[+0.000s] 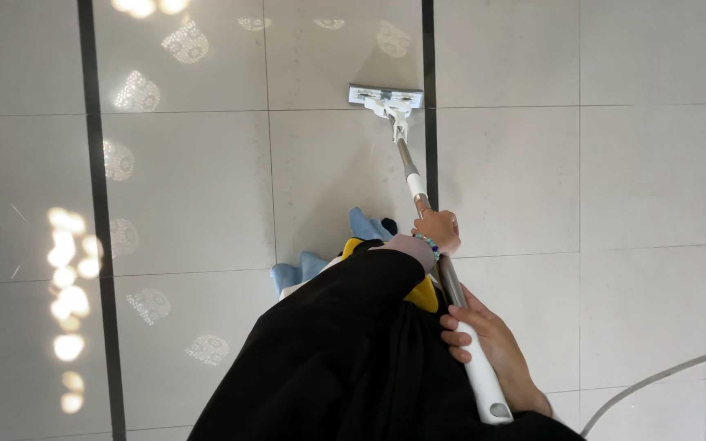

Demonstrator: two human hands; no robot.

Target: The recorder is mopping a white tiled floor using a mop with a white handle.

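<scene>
Mop (439,253) runs as one long line from its white grip end near the person's body, up and slightly left across the pale tiled floor (189,180), to its flat head (386,97) lying crosswise on a tile. Left hand (437,229) is clenched around the metal shaft at mid-length. Right hand (492,347) grasps the white grip lower down.

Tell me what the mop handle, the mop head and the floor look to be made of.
Mop handle: likely metal in the middle, with a dull silvery sheen, and white plastic-looking grip sections. Mop head: flat, seemingly white plastic; its pad is hidden. Floor: glossy pale tiles, probably polished ceramic or stone, mirroring ceiling lights, with dark strips between.
</scene>
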